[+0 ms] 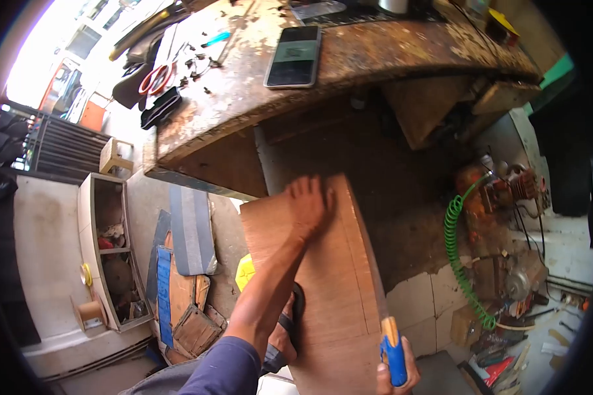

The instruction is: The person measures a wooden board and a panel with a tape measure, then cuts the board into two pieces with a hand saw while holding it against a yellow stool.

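Observation:
A brown plywood board [323, 296] extends up from the lower edge of the view toward the workbench. My left hand [310, 207] lies flat near the board's far end, its fingers spread. At the lower right, my right hand [410, 368] is wrapped round the blue handle of a handsaw [394, 352]. The saw's thin blade runs away from me along the board's right side, seen nearly edge-on. A dark straight line is marked lengthwise on the board, close to that side. My sandalled foot [282, 336] shows beside the board's left side.
Ahead stands a worn workbench [375, 49] with a phone [294, 58], red-handled scissors [157, 78] and small dark pieces on it. A coiled green hose [451, 243] hangs by a compressor [507, 187] at right. Board scraps [192, 230] lie at left near an open cabinet [112, 250].

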`<action>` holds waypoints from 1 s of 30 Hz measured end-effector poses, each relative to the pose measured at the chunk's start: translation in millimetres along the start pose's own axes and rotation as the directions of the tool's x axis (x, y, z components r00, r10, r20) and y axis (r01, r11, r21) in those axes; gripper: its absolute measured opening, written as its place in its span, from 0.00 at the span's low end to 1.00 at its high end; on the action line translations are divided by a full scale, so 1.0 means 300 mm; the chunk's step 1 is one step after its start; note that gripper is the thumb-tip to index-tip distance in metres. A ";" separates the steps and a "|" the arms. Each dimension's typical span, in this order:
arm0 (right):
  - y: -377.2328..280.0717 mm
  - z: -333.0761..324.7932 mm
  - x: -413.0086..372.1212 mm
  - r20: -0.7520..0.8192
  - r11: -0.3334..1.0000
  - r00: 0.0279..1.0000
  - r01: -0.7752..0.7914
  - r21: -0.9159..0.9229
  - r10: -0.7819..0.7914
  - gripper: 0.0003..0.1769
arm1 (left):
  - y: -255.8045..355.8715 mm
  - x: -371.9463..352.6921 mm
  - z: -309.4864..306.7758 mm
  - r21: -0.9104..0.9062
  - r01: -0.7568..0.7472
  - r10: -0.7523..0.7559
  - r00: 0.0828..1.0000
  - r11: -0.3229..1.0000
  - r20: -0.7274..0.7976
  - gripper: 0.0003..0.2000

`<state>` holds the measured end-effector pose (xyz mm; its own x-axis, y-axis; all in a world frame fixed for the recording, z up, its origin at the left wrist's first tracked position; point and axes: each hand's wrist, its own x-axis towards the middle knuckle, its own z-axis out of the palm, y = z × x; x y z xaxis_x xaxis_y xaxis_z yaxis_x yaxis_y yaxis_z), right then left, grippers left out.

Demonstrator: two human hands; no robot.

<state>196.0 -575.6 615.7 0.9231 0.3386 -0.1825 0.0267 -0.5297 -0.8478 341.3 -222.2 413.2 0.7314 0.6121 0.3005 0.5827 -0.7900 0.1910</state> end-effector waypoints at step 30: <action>0.032 0.060 0.085 0.137 0.990 0.984 0.124 -0.068 -0.114 0.31 | 0.001 0.070 -0.002 -0.102 0.224 -0.183 0.933 0.969 0.309 0.26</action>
<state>213.0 -558.2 594.0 0.8529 0.4998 -0.1508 0.1674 -0.5354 -0.8279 356.7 -209.7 420.0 0.6853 0.7270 -0.0433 0.6925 -0.6321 0.3477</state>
